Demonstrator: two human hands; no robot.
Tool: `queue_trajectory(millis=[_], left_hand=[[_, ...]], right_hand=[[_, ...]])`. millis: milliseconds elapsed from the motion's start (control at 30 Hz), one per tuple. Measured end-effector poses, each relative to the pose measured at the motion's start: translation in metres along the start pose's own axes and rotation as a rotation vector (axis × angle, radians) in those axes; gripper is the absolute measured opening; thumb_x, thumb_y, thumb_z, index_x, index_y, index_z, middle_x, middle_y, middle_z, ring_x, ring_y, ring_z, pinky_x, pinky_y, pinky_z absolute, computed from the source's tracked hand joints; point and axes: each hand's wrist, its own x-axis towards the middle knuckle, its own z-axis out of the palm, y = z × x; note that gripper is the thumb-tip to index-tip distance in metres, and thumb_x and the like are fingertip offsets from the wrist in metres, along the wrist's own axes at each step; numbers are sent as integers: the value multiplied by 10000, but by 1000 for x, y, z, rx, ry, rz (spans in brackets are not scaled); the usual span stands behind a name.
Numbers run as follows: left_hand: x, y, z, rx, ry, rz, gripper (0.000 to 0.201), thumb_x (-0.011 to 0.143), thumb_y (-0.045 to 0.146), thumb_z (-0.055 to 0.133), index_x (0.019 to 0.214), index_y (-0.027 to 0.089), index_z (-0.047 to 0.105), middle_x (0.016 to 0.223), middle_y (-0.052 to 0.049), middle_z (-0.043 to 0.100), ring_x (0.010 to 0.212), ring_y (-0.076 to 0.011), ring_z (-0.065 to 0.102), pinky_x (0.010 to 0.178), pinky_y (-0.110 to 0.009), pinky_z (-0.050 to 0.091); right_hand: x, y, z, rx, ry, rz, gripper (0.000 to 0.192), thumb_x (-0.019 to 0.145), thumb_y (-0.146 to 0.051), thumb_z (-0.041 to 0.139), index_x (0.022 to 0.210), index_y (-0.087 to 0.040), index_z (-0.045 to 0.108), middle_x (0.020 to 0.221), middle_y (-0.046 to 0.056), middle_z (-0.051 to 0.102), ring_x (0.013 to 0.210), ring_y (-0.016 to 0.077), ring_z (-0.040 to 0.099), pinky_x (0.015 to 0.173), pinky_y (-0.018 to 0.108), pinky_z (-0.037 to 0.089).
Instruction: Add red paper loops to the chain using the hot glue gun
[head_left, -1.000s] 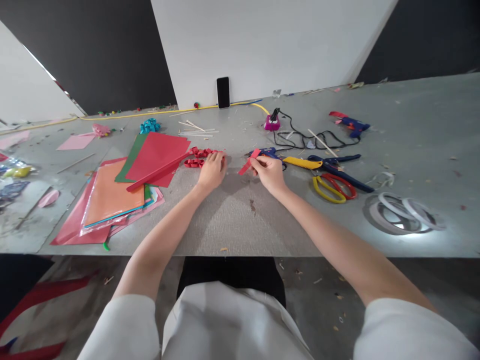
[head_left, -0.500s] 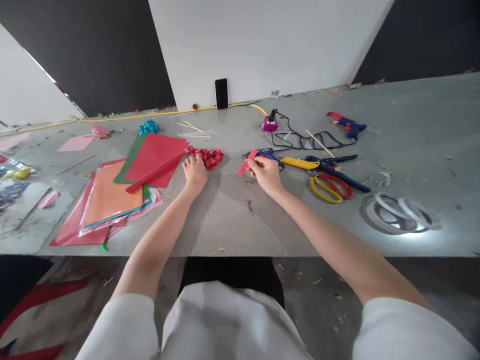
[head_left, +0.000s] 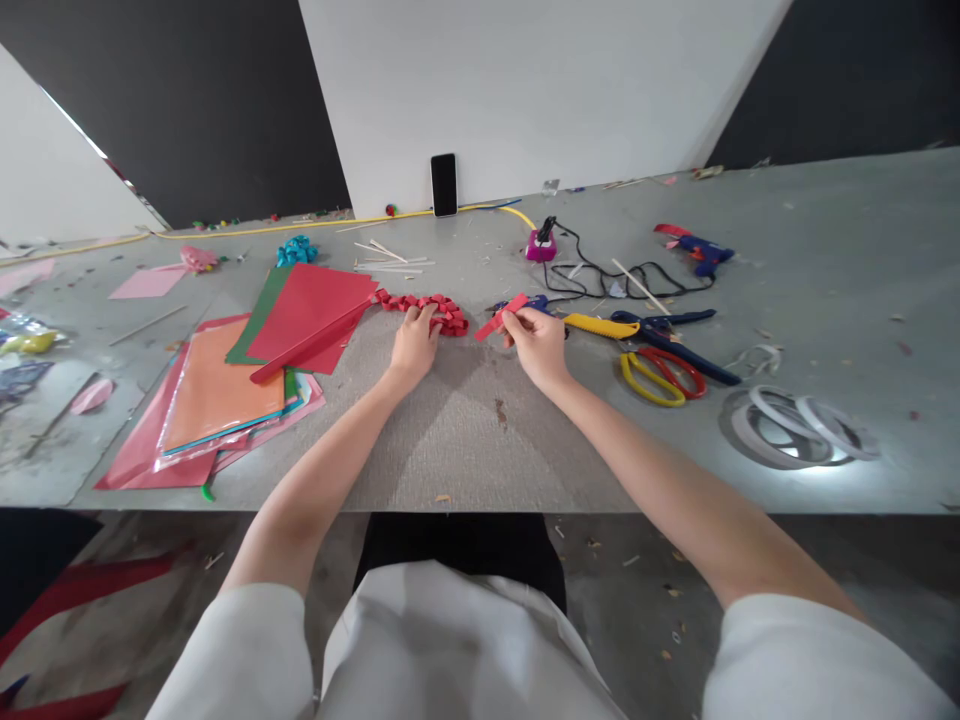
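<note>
My left hand (head_left: pixel 415 345) is on a chain of small folded red paper loops (head_left: pixel 452 322), its fingers curled over the near side and gripping it. The chain lies on the table, its left end touching the red paper sheets (head_left: pixel 307 315). A short flat red paper strip (head_left: pixel 491 326) is pinched between the thumb and fingers of my right hand (head_left: pixel 538 345). The strip slants up to the right, just apart from the chain's right end. Behind my right hand lies a blue glue gun (head_left: pixel 537 302), partly hidden.
Coloured sheets (head_left: pixel 232 390) lie left. On the right are a yellow cutter (head_left: pixel 600 325), scissors (head_left: pixel 664 378), dark pliers-like tool (head_left: pixel 679 345), white tape rolls (head_left: pixel 795 430) and another glue gun (head_left: pixel 703 252). A black cord (head_left: pixel 637 275) runs from a purple plug block (head_left: pixel 540 245). A phone (head_left: pixel 444 185) leans behind.
My left hand has moved right along with the bunched chain, whose right end is now closer to the strip. In my right hand the strip has tilted flatter and shifted slightly right.
</note>
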Motion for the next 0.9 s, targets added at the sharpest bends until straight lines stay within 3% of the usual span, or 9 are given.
queue_trajectory(millis=[200,433,567,700,900], left_hand=[[4,-6,13,-223,40,119,443,822,58,728,1245,167,656,1193,-159,733,1118,-260,695,1028,-397,548],[-2,1,21,-323,54,253,337,823,50,703,1129,178,643,1076,-98,744,907,-160,681,806,-263,551],[-6,7,21,-306,21,302,327,847,90,757,1141,181,646,1084,-99,754,923,-167,702,857,-282,561],[-10,11,16,-289,-7,354,328,901,246,793,1192,189,654,1088,-105,763,977,-190,732,901,-303,578],[-16,15,11,-229,-118,420,414,932,383,768,1281,212,626,1234,-124,731,1141,-233,731,988,-348,588]], right_hand=[[0,-6,1,-9,5,20,527,842,-735,701,749,-217,695,691,32,691,543,155,579,552,310,447],[-3,-15,4,28,-3,34,524,823,-733,719,745,-215,722,671,41,700,551,172,597,588,334,500],[-4,-17,4,58,-9,33,512,818,-720,737,748,-214,745,691,48,722,553,170,604,588,331,503],[-4,-15,4,66,-45,62,497,814,-706,757,754,-213,761,641,39,705,548,172,612,578,322,493],[-6,-14,8,140,-145,125,488,761,-687,814,695,-211,729,653,26,706,500,141,550,524,307,436]])
